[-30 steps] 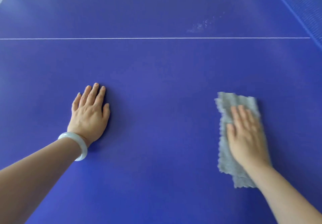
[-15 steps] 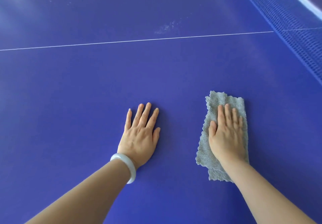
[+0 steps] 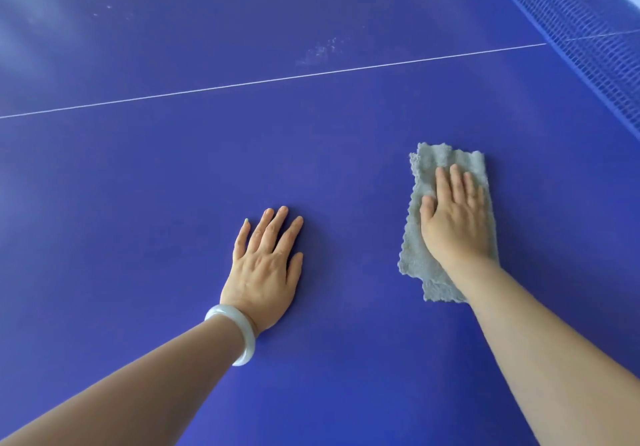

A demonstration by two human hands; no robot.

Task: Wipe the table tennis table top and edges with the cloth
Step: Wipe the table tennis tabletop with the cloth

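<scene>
Blue surface (image 3: pixel 138 185) under me, net (image 3: pixel 588 29) at its right, grey cloth (image 3: pixel 433 161) flat on it beneath my right grip (image 3: pixel 455 223), fingers straight and pressing. Left grip (image 3: pixel 265 272) lies open, palm down, bracing. Push long and even, I reckon, toward that dusty smudge (image 3: pixel 320 51) ahead.

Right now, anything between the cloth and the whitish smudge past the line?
Nothing visible. Only bare table top and the white line lie between the cloth, under the right hand, and the smudge. The left hand rests off to the side.
</scene>
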